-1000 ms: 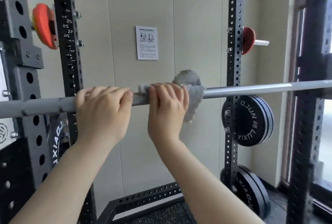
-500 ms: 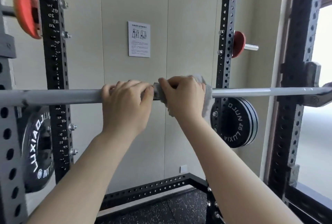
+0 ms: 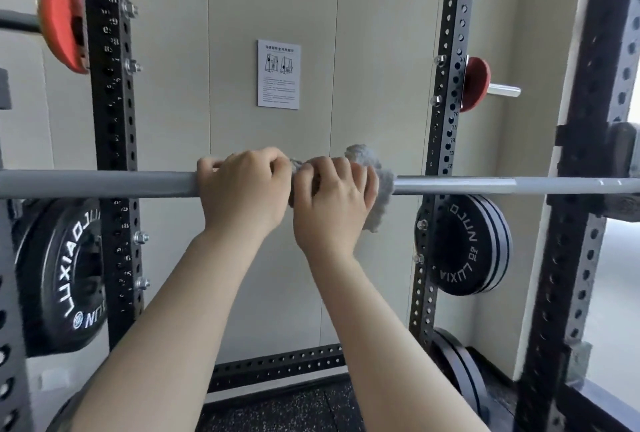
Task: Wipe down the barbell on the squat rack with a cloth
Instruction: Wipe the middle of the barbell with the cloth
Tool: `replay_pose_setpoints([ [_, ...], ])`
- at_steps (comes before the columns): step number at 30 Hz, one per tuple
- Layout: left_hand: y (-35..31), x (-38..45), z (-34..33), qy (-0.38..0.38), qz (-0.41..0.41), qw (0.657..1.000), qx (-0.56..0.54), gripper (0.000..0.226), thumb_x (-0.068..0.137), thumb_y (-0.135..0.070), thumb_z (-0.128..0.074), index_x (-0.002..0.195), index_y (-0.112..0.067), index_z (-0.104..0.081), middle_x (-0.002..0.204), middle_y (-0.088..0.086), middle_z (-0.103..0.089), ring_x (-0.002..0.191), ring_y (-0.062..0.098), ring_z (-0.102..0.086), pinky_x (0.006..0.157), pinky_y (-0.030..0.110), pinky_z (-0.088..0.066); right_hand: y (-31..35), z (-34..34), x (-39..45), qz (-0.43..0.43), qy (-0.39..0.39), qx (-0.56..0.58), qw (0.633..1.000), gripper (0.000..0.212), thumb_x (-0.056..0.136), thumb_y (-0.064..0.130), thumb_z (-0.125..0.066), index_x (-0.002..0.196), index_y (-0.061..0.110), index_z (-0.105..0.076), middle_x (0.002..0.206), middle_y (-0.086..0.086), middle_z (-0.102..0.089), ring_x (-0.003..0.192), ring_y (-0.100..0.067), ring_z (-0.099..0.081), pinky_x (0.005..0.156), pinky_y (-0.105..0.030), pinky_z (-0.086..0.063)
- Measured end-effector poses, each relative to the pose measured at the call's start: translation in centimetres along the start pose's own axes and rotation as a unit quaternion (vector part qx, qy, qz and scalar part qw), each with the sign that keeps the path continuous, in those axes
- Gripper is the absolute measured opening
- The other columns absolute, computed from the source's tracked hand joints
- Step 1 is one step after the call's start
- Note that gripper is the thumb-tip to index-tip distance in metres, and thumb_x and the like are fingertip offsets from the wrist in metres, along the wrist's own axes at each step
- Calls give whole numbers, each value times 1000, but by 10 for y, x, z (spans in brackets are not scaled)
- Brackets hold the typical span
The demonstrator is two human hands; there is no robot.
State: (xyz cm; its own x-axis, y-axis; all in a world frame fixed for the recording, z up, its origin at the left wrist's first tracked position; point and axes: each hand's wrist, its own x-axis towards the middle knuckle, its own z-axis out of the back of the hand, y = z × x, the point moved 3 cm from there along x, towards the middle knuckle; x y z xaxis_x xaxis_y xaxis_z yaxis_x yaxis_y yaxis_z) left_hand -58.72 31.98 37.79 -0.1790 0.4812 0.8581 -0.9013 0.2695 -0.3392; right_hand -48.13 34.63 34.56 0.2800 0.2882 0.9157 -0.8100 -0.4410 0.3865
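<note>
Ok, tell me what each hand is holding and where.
Left hand grips the bare barbell shaft near its middle. Right hand grips the grey cloth, wrapped round the shaft beside it.

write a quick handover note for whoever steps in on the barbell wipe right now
Left hand: gripping the bare barbell, steadying it.
Right hand: right beside the left, gripping the grey cloth wrapped around the bar, near mid-span.
The barbell lies level across the squat rack.
Done: cannot tell from this view which stretches are already wiped.
Left: probably run the cloth along the shaft to the right, towards the right hook, then cover the left side where the left hand now sits.
</note>
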Motion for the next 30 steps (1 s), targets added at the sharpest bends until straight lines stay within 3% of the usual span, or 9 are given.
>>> replay_pose_setpoints([
  [2,-12,1,-7,8,-7,1000,-1,30,96,-31,-38,93,-28,-68,79,-3,-69,87,24,-60,75,30,-17,-21,12,0,145,11,-11,989,31,95,35,-40,95,20,-66,92,4,-64,95,-23,-53,100,-37,-33],
  [4,-18,3,-12,18,-11,1000,20,28,94,-35,-40,86,-27,-66,69,-5,-64,78,26,-56,75,31,-21,-57,28,16,192,8,-45,980,30,97,33,-41,96,17,-67,90,2,-65,89,-25,-55,91,-36,-37],
  [9,-21,-2,-23,-22,-11,996,82,45,95,-34,-41,58,-11,-50,45,1,-46,54,30,-43,69,32,-20,-87,34,43,-74,-22,-56,995,33,94,29,-41,78,16,-67,82,2,-66,92,-25,-53,98,-39,-33],
  [11,-21,-7,-23,-80,-16,993,86,45,94,-31,-47,54,-11,-54,45,8,-49,51,28,-37,67,31,-21,-57,14,34,-100,-12,-19,995,33,91,32,-40,77,20,-68,82,4,-66,92,-23,-51,102,-38,-29],
  [17,-18,-8,-26,-140,-22,987,76,40,89,-26,-51,55,-8,-62,46,19,-53,48,28,-32,60,29,-22,-62,22,20,197,-17,-19,980,29,96,32,-43,87,22,-69,80,5,-64,82,-25,-57,82,-39,-41],
  [21,-21,-9,-27,-155,-21,984,81,41,85,-25,-52,47,-10,-53,36,12,-40,45,24,-26,60,28,-23,-111,40,40,80,-106,-25,991,33,95,24,-42,77,16,-68,74,1,-65,80,-27,-58,87,-40,-38],
  [24,-24,-10,-26,-163,-25,983,85,37,81,-22,-56,46,-10,-55,36,13,-42,44,25,-27,58,27,-23,-76,18,35,-63,-151,58,985,34,91,25,-43,65,16,-63,68,2,-61,78,-25,-52,97,-40,-34],
  [27,-21,-12,-24,-157,-52,981,100,35,83,-25,-58,51,-11,-62,40,15,-50,45,33,-46,58,27,-23,-39,-1,6,115,-103,52,987,26,92,29,-46,79,22,-67,78,7,-63,85,-20,-52,99,-36,-31],
  [30,-20,-12,-23,-150,-55,982,98,35,83,-24,-57,52,-10,-60,41,13,-49,46,34,-47,58,27,-22,-71,13,23,324,-85,5,942,28,99,31,-44,103,22,-71,92,6,-67,87,-21,-58,86,-34,-39],
])
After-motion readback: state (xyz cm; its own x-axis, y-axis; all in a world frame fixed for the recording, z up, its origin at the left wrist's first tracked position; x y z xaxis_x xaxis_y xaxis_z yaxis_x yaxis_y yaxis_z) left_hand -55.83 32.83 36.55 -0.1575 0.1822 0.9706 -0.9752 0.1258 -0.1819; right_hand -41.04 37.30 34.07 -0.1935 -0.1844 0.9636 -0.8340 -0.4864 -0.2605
